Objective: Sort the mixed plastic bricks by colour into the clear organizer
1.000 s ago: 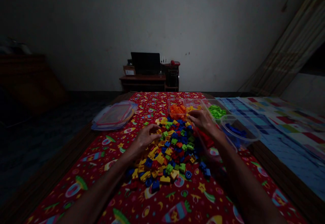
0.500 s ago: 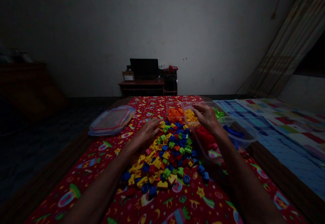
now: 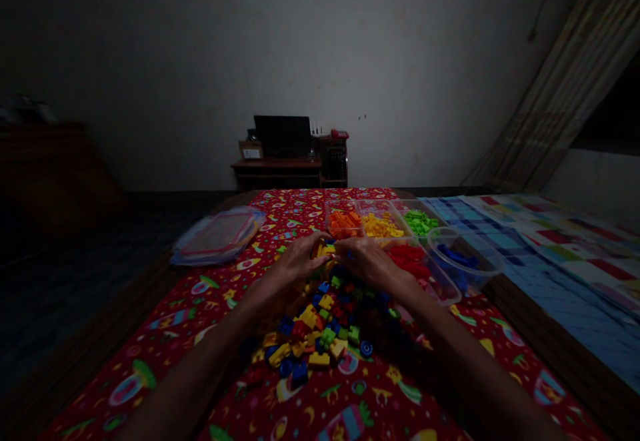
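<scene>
The left hand (image 3: 299, 259) and right hand (image 3: 373, 262) curl narrowly beside yellow bricks (image 3: 327, 250) at the far end of the brick pile (image 3: 309, 317); whether either holds one, I cannot tell. A light pinch should limit scattering. A red cloth (image 3: 390, 411) covers the table (image 3: 530, 324); beyond, a dim wall (image 3: 415, 81).

The far end of a brick pile (image 3: 327, 338) is flanked by the left hand (image 3: 298, 258) and the right hand (image 3: 369, 262); pieces grouped by colour (image 3: 383, 226) are held in clear containers (image 3: 491, 262) nearby.
</scene>
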Demonstrator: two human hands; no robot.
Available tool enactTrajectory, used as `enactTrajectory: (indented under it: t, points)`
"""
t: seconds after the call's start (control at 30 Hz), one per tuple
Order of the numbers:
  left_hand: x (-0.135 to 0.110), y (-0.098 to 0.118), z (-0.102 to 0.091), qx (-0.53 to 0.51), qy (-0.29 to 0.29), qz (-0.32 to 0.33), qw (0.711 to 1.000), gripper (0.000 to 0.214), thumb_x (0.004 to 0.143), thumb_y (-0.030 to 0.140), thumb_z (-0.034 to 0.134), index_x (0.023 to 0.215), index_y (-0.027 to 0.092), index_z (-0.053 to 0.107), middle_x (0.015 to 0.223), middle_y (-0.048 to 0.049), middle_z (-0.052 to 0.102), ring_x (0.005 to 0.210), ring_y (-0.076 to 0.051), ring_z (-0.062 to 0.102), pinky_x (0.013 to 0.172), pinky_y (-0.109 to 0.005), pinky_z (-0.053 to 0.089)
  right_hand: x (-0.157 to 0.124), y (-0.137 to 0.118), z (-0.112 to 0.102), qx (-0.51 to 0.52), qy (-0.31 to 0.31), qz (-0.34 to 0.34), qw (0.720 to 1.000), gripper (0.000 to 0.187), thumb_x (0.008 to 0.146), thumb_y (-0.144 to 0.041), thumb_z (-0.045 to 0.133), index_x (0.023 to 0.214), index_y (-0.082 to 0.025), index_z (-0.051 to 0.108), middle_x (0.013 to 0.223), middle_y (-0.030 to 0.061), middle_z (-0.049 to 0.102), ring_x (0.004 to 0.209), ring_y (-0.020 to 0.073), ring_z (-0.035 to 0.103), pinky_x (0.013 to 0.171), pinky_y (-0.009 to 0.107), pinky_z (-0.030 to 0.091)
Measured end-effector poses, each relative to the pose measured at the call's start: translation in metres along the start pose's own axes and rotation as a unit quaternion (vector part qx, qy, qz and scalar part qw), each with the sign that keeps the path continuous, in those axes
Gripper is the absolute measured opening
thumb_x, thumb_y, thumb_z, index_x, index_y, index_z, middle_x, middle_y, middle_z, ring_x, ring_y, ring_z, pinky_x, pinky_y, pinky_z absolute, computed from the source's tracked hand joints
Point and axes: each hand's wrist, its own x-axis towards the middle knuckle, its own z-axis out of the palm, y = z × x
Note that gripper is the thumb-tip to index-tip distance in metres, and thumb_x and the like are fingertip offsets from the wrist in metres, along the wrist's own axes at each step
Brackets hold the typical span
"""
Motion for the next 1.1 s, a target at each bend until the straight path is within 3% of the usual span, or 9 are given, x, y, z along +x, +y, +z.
enactTrajectory:
  t: [0.17,0.33,0.47,0.57,0.67,0.73,0.87,0.97,1.1]
  points:
    - [-0.004,0.008,-0.001,0.004,0.001,0.012,1.0,0.042,0.074,0.028,0.06,0.115,0.021,0.058,0.101,-0.0035,0.069,0.086,-0.021,0.064,0.08,-0.03,0.049,0.001,-0.001,-0.006,-0.052,-0.009,0.014,0.999,0.017,0.087,-0.019,0.049,0.075,-0.016,0.061,0.061,0.0006,0.055,0.052,0.009,0.039,0.052,0.024,0.023]
    - [-0.002,-0.002,0.002,0.0,-0.005,0.021,1.0,0.041,0.076,0.03,0.061,0.116,0.024,0.058,0.105,-0.0031,0.069,0.092,-0.022,0.064,0.084,-0.031,0.048,0.0,0.043,-0.018,-0.019,0.036,0.107,0.993,0.029,0.087,-0.028,0.052,0.061,-0.017,0.058,0.055,0.0006,0.053,0.049,0.0098,0.042,0.049,0.024,0.026]
    - [-0.001,-0.005,0.003,-0.004,-0.004,0.031,1.0,0.041,0.078,0.037,0.061,0.116,0.023,0.058,0.106,-0.0037,0.069,0.094,-0.022,0.064,0.086,-0.031,0.048,-0.006,0.085,-0.019,0.003,0.135,0.189,0.973,0.023,0.088,-0.032,0.05,0.086,-0.014,0.065,0.07,0.0051,0.064,0.062,0.0148,0.056,0.057,0.025,0.04]
    - [-0.001,-0.002,0.003,-0.004,0.001,0.017,1.0,0.041,0.077,0.037,0.061,0.115,0.023,0.06,0.102,-0.0035,0.069,0.093,-0.023,0.064,0.083,-0.03,0.048,-0.008,0.095,-0.021,-0.008,0.171,0.201,0.964,0.026,0.087,-0.027,0.05,0.104,-0.012,0.064,0.081,0.009,0.068,0.073,0.0177,0.061,0.065,0.028,0.045]
    - [-0.002,0.004,0.004,-0.036,0.0,-0.017,0.999,0.044,0.073,0.038,0.064,0.114,0.021,0.062,0.088,-0.0025,0.069,0.08,-0.021,0.064,0.072,-0.028,0.048,-0.005,0.076,-0.025,0.001,0.143,0.177,0.974,0.027,0.087,-0.022,0.05,0.108,-0.012,0.064,0.087,0.0113,0.07,0.078,0.0182,0.063,0.069,0.029,0.047]
    - [-0.002,0.007,0.006,-0.103,-0.01,-0.046,0.994,0.05,0.071,0.041,0.066,0.116,0.019,0.06,0.083,-0.0022,0.068,0.074,-0.02,0.063,0.065,-0.027,0.047,-0.002,0.052,-0.027,0.042,0.087,0.125,0.987,0.027,0.087,-0.022,0.052,0.109,-0.015,0.065,0.09,0.0099,0.07,0.078,0.017,0.064,0.069,0.028,0.047]
    - [-0.004,0.012,0.009,-0.283,-0.048,-0.111,0.951,0.066,0.071,0.047,0.064,0.126,0.015,0.049,0.084,-0.0025,0.066,0.073,-0.018,0.062,0.063,-0.026,0.046,0.001,0.007,-0.02,0.095,-0.032,-0.007,0.995,0.022,0.084,-0.021,0.057,0.104,-0.02,0.066,0.09,0.0044,0.069,0.071,0.0123,0.059,0.062,0.022,0.041]
    - [-0.005,0.015,0.009,-0.322,-0.058,-0.129,0.936,0.068,0.069,0.046,0.065,0.127,0.014,0.048,0.079,-0.001,0.064,0.071,-0.016,0.061,0.06,-0.025,0.045,0.001,-0.007,-0.011,0.049,-0.038,-0.028,0.998,0.012,0.085,-0.018,0.054,0.088,-0.018,0.065,0.076,0.0022,0.065,0.064,0.0101,0.053,0.057,0.021,0.034]
    - [-0.008,0.022,0.007,-0.283,-0.039,-0.132,0.949,0.059,0.072,0.046,0.063,0.119,0.012,0.056,0.082,-0.0044,0.067,0.073,-0.017,0.061,0.06,-0.025,0.044,0.0,0.001,-0.012,-0.002,-0.019,-0.012,1.0,0.013,0.085,-0.018,0.051,0.075,-0.016,0.06,0.063,-0.0006,0.057,0.053,0.0077,0.043,0.052,0.022,0.026]
